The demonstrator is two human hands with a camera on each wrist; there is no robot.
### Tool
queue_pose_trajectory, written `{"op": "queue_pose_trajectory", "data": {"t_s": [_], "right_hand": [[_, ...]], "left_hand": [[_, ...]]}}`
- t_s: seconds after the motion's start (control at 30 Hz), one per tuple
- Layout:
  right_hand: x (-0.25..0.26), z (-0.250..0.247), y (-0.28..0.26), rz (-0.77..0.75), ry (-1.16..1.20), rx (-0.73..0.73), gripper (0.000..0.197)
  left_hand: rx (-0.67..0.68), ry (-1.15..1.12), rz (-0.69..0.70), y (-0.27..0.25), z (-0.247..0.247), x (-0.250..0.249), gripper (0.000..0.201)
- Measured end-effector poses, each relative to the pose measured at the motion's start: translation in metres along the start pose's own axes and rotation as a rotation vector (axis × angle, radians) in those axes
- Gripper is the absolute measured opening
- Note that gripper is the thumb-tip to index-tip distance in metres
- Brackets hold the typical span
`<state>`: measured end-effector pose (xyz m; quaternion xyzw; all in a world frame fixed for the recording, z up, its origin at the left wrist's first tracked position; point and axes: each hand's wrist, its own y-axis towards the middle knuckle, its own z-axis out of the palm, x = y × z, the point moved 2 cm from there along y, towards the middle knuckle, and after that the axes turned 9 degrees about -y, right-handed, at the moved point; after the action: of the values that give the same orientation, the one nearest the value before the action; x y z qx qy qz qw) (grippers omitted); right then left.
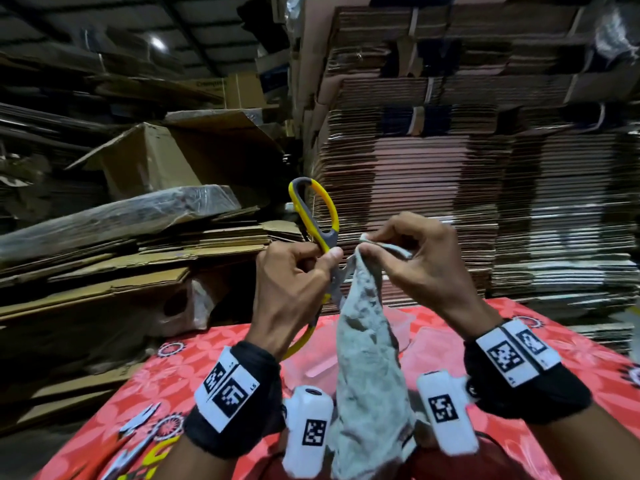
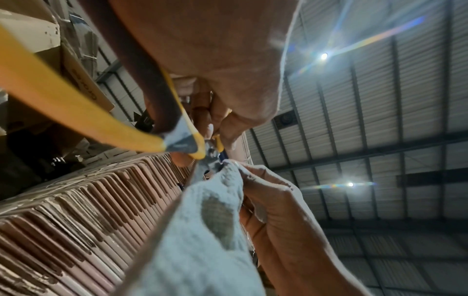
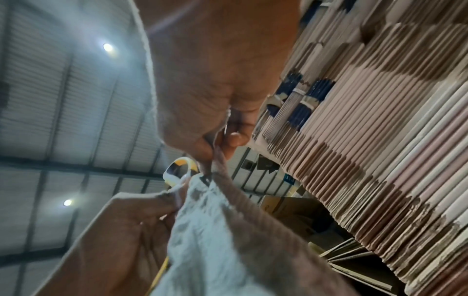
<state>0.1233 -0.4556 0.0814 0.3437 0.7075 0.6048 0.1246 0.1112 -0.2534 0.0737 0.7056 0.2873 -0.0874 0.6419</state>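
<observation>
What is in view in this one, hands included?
scissors: one, yellow and grey handles, held up in the left hand
cloth: one, pale grey, hanging, pinched by the right hand
table cover: one, red floral, below the hands
metal tool: one, silver, on the cover's near left
clear plastic container: count unclear, behind the cloth
flattened cardboard stacks: many, brown, behind and left
wrist cameras: two, white
wristbands: two, black, marker tags
left hand: grips the scissors
right hand: pinches the cloth

Free air lies above the red table (image 1: pixel 145 386), walled beyond by cardboard stacks (image 1: pixel 433 188), with loose scissors (image 1: pixel 135 431) lying at left.
</observation>
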Motion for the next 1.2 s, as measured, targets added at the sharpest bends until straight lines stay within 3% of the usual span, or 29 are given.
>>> {"op": "queue_pose_trajectory", "data": {"t_s": [0.1,0.3,0.53,0.73,1.03,1.2], "right_hand": [[-0.005,-0.006,0.0,0.05,-0.037,-0.05,0.012],[0.015,0.015,-0.009,-0.11,-0.037,0.018,0.014],[-0.009,-0.008,0.001,0.057,-0.049,-0.065,0.014],[0.018,0.009,-0.006,-0.115,-0.003,0.031,0.015],[-0.018,-0.016,0.007,0.213,0.018,0.018,0.015],[-0.021,-0.019,0.007,0.288,0.117,0.033,0.013]], "left_hand": [[0.01,0.0,-0.006,-0.001,0.003,0.001,0.047],[-0.003,-0.028,-0.016,-0.001,0.0,-0.002,0.058],[-0.005,-0.019,-0.023,-0.002,0.004,-0.002,0.047],[-0.007,-0.028,0.008,-0.001,0.001,-0.005,0.057],[0.006,-0.039,-0.043,0.0,0.003,0.008,0.052],[-0.016,-0.281,-0.201,0.002,0.003,0.025,0.039]]}}
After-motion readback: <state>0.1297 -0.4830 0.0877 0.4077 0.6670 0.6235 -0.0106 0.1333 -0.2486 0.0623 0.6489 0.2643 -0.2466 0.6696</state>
